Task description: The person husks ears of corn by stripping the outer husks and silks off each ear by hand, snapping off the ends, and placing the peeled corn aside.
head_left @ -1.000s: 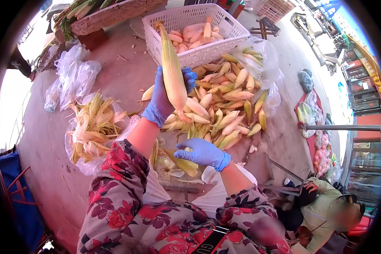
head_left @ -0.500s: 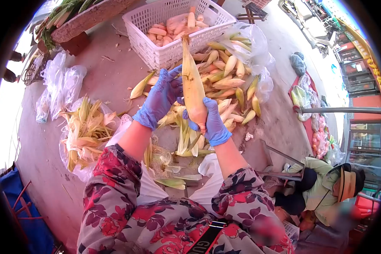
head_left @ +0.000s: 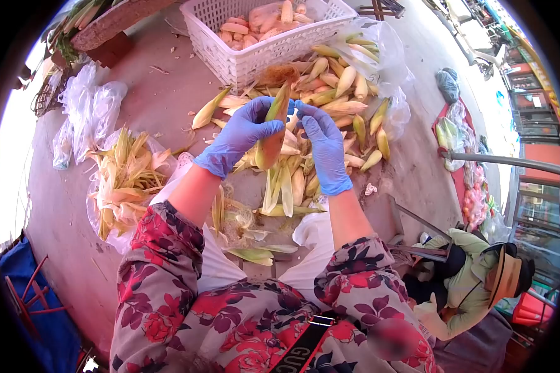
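My left hand (head_left: 246, 133), in a blue glove, is wrapped round an ear of corn (head_left: 270, 146) in its husk. The ear stands nearly upright, with brown silk (head_left: 279, 74) showing at its top. Beside its upper part is my right hand (head_left: 325, 146), also gloved in blue, its fingers bent and pinched together. What lies between those fingertips is too small to make out. Behind both hands spreads a heap of husked ears (head_left: 342, 93). Loose green husk leaves (head_left: 279, 189) lie below the held ear.
Peeled cobs (head_left: 249, 31) fill part of a white plastic basket (head_left: 230, 65) beyond the heap. Stripped husks (head_left: 127, 180) are piled on a plastic bag at left. Clear plastic bags (head_left: 93, 99) lie farther back. A person in a hat (head_left: 473, 280) sits at lower right, near a metal frame (head_left: 417, 227).
The right hand has left the ear's lower end and moved up beside its top. The ear now sits lower and shows a greener side. The view has shifted slightly.
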`<act>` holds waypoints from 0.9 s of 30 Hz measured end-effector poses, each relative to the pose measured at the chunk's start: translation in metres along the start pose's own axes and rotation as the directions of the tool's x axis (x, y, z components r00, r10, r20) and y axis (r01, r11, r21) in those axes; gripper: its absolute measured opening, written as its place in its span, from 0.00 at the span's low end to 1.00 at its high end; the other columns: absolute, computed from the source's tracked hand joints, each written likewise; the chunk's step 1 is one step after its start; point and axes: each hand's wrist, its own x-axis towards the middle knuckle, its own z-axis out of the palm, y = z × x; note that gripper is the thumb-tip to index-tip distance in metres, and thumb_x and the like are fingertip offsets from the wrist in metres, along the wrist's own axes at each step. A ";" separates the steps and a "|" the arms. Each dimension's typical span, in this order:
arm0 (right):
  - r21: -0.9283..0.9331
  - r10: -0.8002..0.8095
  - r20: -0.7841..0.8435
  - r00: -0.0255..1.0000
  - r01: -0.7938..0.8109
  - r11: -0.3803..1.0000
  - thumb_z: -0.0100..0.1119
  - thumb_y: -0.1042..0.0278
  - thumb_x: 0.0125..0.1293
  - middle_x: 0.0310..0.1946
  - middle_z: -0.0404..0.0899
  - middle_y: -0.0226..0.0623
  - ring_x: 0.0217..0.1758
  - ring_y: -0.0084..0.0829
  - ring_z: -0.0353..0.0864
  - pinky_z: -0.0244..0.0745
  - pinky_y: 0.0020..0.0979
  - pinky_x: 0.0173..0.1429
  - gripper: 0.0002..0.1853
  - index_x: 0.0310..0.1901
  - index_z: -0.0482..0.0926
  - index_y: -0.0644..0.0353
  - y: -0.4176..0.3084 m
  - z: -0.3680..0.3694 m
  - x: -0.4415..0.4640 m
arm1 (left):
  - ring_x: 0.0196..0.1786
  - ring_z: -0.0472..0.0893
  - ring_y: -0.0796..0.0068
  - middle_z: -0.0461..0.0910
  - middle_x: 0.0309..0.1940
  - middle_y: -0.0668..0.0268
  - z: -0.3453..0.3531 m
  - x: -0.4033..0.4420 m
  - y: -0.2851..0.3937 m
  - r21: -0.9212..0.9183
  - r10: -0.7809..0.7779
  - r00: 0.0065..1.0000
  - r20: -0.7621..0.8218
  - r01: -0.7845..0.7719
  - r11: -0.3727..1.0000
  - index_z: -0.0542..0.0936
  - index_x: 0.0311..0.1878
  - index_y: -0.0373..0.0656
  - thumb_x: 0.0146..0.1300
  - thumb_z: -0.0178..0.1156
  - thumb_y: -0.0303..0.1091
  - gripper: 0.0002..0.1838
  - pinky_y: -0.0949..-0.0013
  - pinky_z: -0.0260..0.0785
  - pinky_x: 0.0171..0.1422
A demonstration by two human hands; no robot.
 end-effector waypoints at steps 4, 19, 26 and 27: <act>-0.097 0.007 0.041 0.999 -0.003 0.995 0.60 0.71 0.60 0.38 0.78 0.31 0.39 0.19 0.74 0.70 0.20 0.45 0.13 0.46 0.76 0.65 -0.009 -0.009 0.002 | 0.51 0.72 0.76 0.75 0.47 0.67 0.009 0.001 -0.019 0.046 -0.092 0.992 0.081 0.088 0.995 0.70 0.55 0.38 0.54 0.66 0.35 0.26 0.71 0.62 0.59; -0.685 -0.473 0.158 0.867 0.441 0.580 0.56 0.74 0.59 0.28 0.72 0.39 0.32 0.33 0.73 0.68 0.28 0.36 0.06 0.36 0.71 0.65 0.014 -0.008 -0.006 | 0.50 0.73 0.78 0.75 0.47 0.67 0.018 0.007 -0.036 0.057 -0.099 0.991 -0.085 0.104 0.993 0.70 0.56 0.35 0.56 0.64 0.33 0.25 0.73 0.65 0.57; -0.058 -0.036 -0.023 0.999 0.034 0.998 0.52 0.75 0.62 0.30 0.71 0.32 0.32 0.19 0.69 0.67 0.23 0.37 0.04 0.37 0.70 0.63 0.016 0.002 -0.006 | 0.48 0.74 0.78 0.75 0.49 0.67 0.025 0.005 -0.008 -0.240 -0.141 0.989 0.033 0.145 0.960 0.69 0.56 0.37 0.64 0.55 0.39 0.21 0.72 0.64 0.57; -0.200 -0.029 0.016 0.999 0.032 0.979 0.51 0.75 0.62 0.30 0.71 0.30 0.32 0.18 0.69 0.67 0.22 0.38 0.03 0.37 0.70 0.63 0.020 0.002 -0.007 | 0.48 0.74 0.77 0.75 0.49 0.67 0.026 0.004 -0.004 -0.398 -0.175 0.984 0.035 0.174 0.901 0.70 0.56 0.37 0.66 0.53 0.41 0.21 0.72 0.64 0.57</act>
